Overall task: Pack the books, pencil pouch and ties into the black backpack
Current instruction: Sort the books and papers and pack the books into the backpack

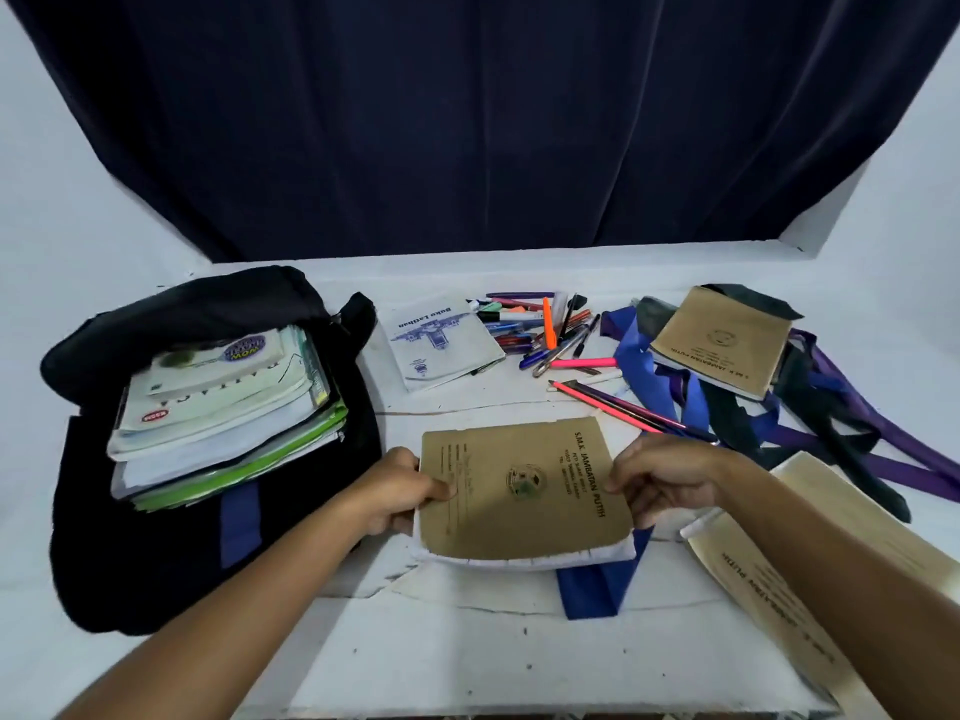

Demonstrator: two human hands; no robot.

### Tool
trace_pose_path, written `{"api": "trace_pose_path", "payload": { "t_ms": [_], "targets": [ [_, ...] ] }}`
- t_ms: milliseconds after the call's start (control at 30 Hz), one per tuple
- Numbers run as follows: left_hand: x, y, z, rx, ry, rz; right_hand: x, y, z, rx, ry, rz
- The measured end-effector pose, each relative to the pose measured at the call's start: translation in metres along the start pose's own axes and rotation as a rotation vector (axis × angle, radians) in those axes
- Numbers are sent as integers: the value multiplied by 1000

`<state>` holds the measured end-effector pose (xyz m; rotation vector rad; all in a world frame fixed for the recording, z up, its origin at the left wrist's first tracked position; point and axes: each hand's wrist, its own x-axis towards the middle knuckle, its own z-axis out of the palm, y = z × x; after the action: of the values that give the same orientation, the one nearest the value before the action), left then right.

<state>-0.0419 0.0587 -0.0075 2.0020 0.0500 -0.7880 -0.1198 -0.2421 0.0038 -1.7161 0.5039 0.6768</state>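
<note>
Risk of exercise books (pixel 524 491), pinched between left hand (pixel 400 491) and right hand (pixel 660 483) right of black backpack (pixel 208 511), fanning apart and snagging blue tie (pixel 597 579) beneath.

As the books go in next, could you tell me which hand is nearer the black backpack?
Left. The left hand grips the brown exercise book right beside the black backpack; the right hand holds the book's far edge.

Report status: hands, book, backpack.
Left hand and right hand grip brown exercise book by its sides. Black backpack open, book stack in its mouth. Pens, ties still on table.
</note>
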Motion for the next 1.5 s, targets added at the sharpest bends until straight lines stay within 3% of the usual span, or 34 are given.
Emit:
{"api": "trace_pose_path", "payload": {
  "t_ms": [167, 267, 400, 500, 767, 900, 1033, 1200, 1400, 1500],
  "targets": [
    [-13, -15, -4, 161, -49, 27, -9, 10, 24, -111, 43, 68],
    [-25, -11, -10, 389, -58, 27, -12, 16, 38, -170, 118, 85],
    [-36, 15, -15, 847, 129, 236, -22, 19, 41, -185, 193, 70],
    [-43, 34, 6, 958, 130, 355, -38, 25, 27, -128, 284, 65],
    [-50, 70, 129, 972, -192, 664, -98, 89, -59, 102, 787, 16],
    [-46, 83, 202, 966, -404, 852, -124, 128, -94, 90, 924, 18],
    [-42, 89, 252, 1144, -473, 1033, -137, 149, -107, -57, 953, 12],
    [-32, 84, 271, 1246, -501, 1034, -130, 157, -116, -237, 922, 70],
    [-25, 79, 270, 1241, -487, 1059, -119, 161, -137, -58, 940, 75],
    [-24, 76, 270, 1227, -483, 1073, -121, 158, -146, 168, 827, 43]
  ]
}}
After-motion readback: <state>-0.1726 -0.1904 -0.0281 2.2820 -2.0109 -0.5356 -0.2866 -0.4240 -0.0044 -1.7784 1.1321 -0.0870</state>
